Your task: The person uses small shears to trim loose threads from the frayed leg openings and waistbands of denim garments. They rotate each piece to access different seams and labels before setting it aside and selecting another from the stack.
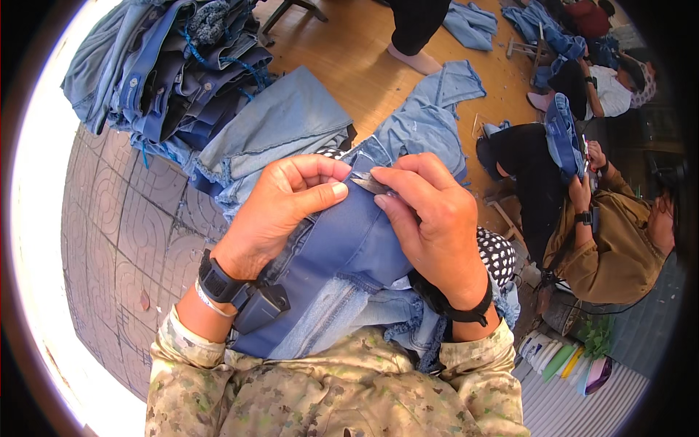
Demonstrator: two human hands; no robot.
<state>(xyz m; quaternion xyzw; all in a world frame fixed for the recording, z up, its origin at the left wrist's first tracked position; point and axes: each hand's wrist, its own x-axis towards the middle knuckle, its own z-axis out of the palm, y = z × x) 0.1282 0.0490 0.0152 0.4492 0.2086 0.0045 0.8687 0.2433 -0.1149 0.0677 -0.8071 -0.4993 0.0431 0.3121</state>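
Head view: tiled paving [138, 226] spreads along the left; a pile of folded jeans [171, 69] lies at the upper left, and a co-worker in a brown top [611, 251] sits at the right. Across the person's lap rests a blue denim garment [342, 240], the long axis of its dark panel slanting from lower left up toward the fingers and away from the body. Left hand [295, 193]: thumb and fingers pinched together at the garment's upper part; whether a loose thread is caught there cannot be told. Right hand [433, 211]: closed around small metal scissors [370, 184], which are just beside the left fingertips, over the cloth. Their long axis runs nearly crosswise, tips pointing left and slightly away from the body. The step in hand appears to be fine trimming; the next move would call for steady cloth and tips clear of the left thumb.
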